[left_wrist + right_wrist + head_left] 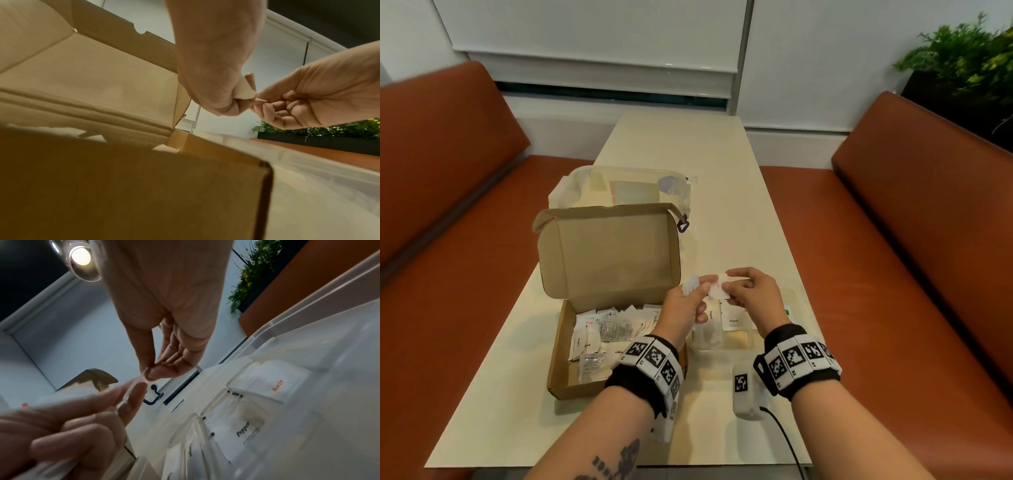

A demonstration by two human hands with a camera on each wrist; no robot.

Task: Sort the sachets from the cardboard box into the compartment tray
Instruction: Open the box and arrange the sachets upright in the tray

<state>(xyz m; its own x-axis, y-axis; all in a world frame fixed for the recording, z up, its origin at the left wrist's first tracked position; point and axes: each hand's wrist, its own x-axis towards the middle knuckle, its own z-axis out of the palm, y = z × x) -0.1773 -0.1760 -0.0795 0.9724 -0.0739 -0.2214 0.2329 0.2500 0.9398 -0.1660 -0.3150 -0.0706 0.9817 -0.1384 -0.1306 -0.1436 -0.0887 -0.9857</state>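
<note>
The open cardboard box (558, 359) lies at the left with several white sachets (599, 332) inside, its lid standing up. To its right is the clear compartment tray (796, 301), holding a Pepper sachet (734, 318) (242, 434) and a Salt sachet (273, 382) in separate compartments. Both hands are raised above the gap between box and tray. My left hand (702, 289) (216, 81) grips a small bunch of white sachets (691, 286). My right hand (729, 291) (156, 369) pinches the edge of one sachet (717, 289) (131, 391) from that bunch, and the left fingers (131, 402) still touch it.
A clear zip pouch (626, 188) lies behind the box lid. A white marker block with a black cable (744, 390) sits near the table's front edge. Orange benches (893, 274) flank the narrow cream table (722, 205), and a plant (969, 61) stands at the back right.
</note>
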